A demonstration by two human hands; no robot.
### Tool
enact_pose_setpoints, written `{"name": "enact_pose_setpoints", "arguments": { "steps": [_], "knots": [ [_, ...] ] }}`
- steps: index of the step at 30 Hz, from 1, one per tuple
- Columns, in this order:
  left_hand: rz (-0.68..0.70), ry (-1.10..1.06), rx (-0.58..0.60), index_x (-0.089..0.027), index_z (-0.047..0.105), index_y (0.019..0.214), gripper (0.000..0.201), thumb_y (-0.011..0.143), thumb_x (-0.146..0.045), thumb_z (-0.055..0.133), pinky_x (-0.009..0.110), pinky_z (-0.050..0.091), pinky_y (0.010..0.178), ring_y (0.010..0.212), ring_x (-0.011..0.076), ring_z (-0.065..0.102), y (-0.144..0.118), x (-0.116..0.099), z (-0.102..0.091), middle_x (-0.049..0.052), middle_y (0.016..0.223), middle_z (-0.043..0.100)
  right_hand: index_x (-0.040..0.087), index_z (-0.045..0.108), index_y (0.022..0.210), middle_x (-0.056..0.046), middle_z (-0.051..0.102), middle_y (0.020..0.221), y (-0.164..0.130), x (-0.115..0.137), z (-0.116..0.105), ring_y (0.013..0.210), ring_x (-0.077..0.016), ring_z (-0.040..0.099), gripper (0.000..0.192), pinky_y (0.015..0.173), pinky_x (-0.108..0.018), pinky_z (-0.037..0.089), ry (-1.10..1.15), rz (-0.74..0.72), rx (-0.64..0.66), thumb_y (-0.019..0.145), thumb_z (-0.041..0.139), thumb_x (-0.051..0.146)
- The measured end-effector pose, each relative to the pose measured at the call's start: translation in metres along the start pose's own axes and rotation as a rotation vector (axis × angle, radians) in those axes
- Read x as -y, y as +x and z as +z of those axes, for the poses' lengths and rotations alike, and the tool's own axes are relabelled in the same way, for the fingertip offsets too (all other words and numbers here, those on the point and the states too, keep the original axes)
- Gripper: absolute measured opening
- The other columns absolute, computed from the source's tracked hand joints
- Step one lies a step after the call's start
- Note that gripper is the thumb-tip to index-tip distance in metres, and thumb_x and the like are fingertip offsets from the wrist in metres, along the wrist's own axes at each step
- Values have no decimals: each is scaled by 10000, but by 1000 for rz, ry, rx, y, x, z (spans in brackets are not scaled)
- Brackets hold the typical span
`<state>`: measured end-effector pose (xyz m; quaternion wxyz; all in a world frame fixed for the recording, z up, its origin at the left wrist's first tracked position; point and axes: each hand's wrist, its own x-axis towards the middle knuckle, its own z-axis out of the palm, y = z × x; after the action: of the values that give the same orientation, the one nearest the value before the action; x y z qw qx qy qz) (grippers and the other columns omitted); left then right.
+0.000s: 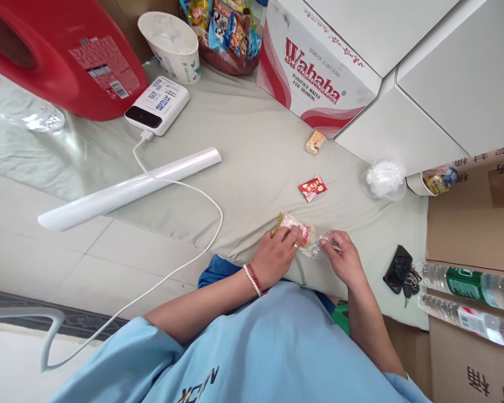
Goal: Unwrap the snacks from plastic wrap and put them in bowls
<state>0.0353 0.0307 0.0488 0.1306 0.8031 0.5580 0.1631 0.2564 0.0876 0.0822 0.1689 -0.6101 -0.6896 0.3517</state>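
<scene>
A crinkled plastic snack wrapper [307,235], part clear and part printed in pink and yellow, lies low over the pale green cloth close to my body. My left hand [276,256], with a ring and beaded bracelets, has its fingers curled over the printed end. At the clear end, my right hand [343,257] pinches the film between thumb and fingers. Whether anything is inside the wrapper is hard to see. Just beyond my hands lies a small red packet [313,188]. Farther off, a wrapped nutty snack piece [315,142] sits near the water carton.
A Wahaha carton [315,73] stands at the back. Left of it are a snack basket [231,61], paper tub [172,50], white device [157,106] and red jug [88,61]. A white tube [130,190] lies under a cable [210,201]. Keys [409,280] and bottles [466,285] lie right.
</scene>
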Motion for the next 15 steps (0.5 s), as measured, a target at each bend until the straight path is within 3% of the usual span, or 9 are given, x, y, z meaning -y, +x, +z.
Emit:
{"name": "enact_pose_setpoints", "arguments": {
  "steps": [4, 10, 15],
  "knots": [
    [18, -23, -18, -181, 523, 1475, 466, 1025, -167, 406, 429, 470, 775, 1160, 281, 578, 0, 0, 3, 149, 1471, 573, 247, 587, 966, 24, 627, 697, 3, 34, 7, 554, -170, 602, 284, 565, -295, 502, 61, 78, 80, 992, 550, 528],
    [91, -65, -111, -94, 598, 1367, 420, 1012, -111, 374, 435, 469, 1014, 1211, 274, 595, 3, 3, 9, 178, 1389, 619, 244, 641, 1005, -34, 729, 818, 15, 69, 41, 707, -212, 673, 235, 669, -310, 487, -278, -142, -9, 1025, 451, 379],
    [61, -468, -188, -140, 604, 1386, 462, 945, -192, 476, 484, 524, 1008, 1185, 294, 625, 4, 20, -3, 175, 1340, 655, 239, 623, 1042, -38, 730, 893, 15, 61, 51, 787, -212, 674, 228, 718, -312, 494, -261, -186, 6, 1036, 414, 330]
  ]
}}
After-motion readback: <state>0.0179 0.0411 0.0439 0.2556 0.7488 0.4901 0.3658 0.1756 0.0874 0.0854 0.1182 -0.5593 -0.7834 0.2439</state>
